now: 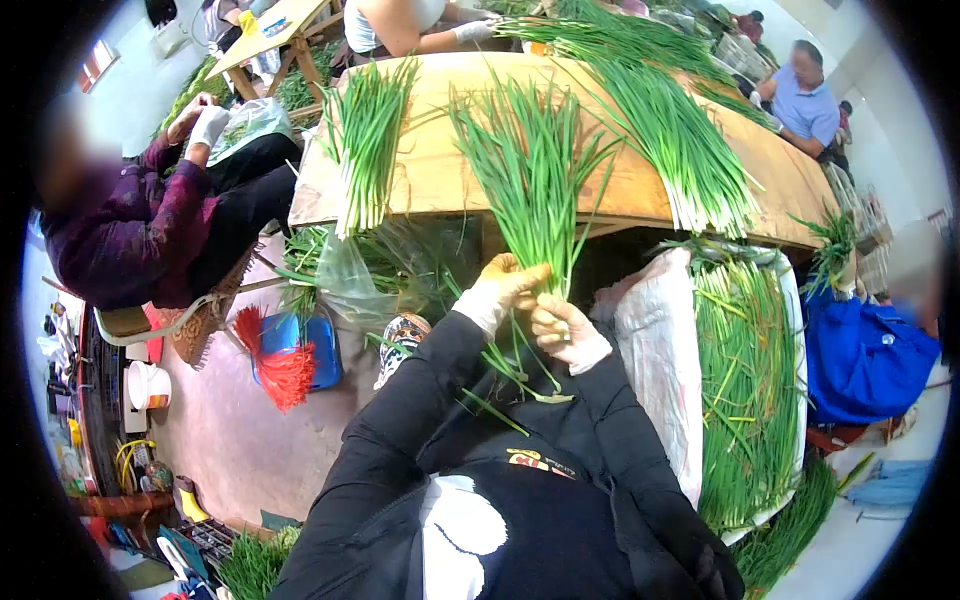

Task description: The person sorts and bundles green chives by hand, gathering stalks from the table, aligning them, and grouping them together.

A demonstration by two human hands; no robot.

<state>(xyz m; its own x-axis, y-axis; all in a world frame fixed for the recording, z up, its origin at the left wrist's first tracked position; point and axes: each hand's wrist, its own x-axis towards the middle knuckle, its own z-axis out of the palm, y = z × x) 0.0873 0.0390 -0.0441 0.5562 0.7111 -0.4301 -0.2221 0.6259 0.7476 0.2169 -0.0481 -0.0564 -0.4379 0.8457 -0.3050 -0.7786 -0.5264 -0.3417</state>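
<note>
A bunch of long green stalks (pixel 535 190) stands upright at the table's near edge, its pale lower ends at my hands. My left hand (pixel 508 285) is closed round the lower part of the bunch. Beside it on the right, my right hand (pixel 565 330) is closed at the stalk ends; what its fingers hold is too small to tell. A few loose green leaves (pixel 510 370) hang below my hands over my lap. On the wooden table (pixel 430 150) lie a smaller bunch (pixel 368 140) to the left and a larger pile (pixel 680 150) to the right.
A white-lined container (pixel 800 380) full of green stalks (pixel 745 390) stands at my right. Seated at the left is a person in purple (pixel 150 220). Other people sit beyond the table. A blue dustpan (pixel 325 350) and red bristles (pixel 275 360) are on the floor at left.
</note>
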